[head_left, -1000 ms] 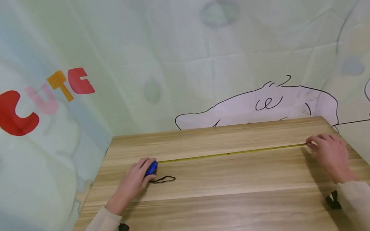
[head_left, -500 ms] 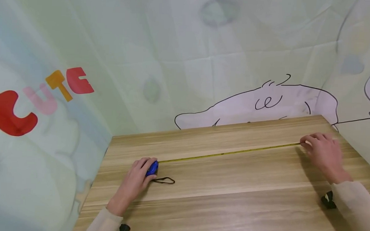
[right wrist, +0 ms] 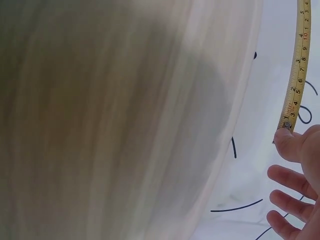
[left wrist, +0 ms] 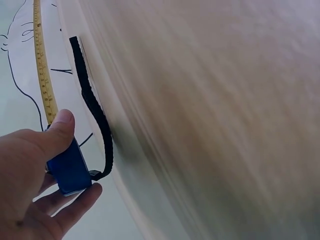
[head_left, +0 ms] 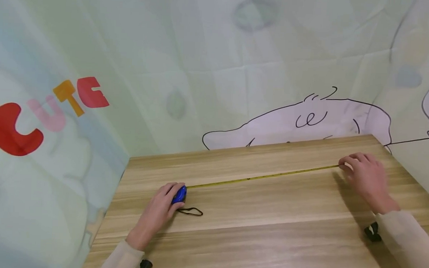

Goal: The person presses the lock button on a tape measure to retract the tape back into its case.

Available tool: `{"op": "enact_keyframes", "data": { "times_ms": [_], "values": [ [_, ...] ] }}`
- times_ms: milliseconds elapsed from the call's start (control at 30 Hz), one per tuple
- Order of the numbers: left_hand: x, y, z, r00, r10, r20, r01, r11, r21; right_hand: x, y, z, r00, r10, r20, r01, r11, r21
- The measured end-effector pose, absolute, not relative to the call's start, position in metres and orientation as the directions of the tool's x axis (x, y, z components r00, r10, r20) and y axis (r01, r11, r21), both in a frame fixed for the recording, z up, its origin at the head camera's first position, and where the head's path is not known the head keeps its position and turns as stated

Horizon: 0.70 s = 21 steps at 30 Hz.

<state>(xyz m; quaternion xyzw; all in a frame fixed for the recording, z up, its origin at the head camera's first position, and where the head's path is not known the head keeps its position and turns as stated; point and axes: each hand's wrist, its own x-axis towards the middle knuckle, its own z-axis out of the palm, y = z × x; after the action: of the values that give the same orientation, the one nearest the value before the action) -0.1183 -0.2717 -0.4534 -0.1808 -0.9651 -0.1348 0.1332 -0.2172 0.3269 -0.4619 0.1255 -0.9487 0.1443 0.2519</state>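
A blue tape measure [head_left: 179, 194] sits in my left hand [head_left: 157, 207], gripped between thumb and fingers near the left side of the table. Its yellow blade [head_left: 248, 178] stretches out to the right across the tabletop. At the far end, my right hand [head_left: 367, 177] pinches the blade's tip between thumb and forefinger. In the right wrist view the low numbers of the blade [right wrist: 298, 65] show just above the thumb, and the other fingers [right wrist: 287, 205] are spread apart. A black wrist strap [left wrist: 95, 107] loops off the tape measure's case.
The wood-grain table [head_left: 267, 246] lies under both hands. Behind it hangs a pale green printed backdrop [head_left: 210, 43] with a cartoon outline. To the left, the backdrop carries the coloured letters CUTE [head_left: 93, 92]. A dark wrist mount [head_left: 373, 232] is by the right sleeve.
My right hand has moved left with the blade's tip, so the stretch of blade between the hands is shorter. My left hand with the tape measure has shifted slightly right.
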Motion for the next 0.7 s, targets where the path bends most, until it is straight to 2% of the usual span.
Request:
{"op": "enact_keyframes", "data": {
  "times_ms": [367, 700],
  "values": [
    [-0.119, -0.262, -0.449, -0.89, 0.339, 0.304, 0.406, 0.894, 0.19, -0.217, 0.316, -0.462, -0.859, -0.17, 0.483, -0.302, 0.93, -0.209],
    [-0.118, -0.26, -0.449, -0.899, 0.329, 0.29, 0.394, 0.896, 0.203, -0.216, 0.303, -0.459, -0.843, -0.205, 0.497, -0.342, 0.918, -0.2]
  ]
}}
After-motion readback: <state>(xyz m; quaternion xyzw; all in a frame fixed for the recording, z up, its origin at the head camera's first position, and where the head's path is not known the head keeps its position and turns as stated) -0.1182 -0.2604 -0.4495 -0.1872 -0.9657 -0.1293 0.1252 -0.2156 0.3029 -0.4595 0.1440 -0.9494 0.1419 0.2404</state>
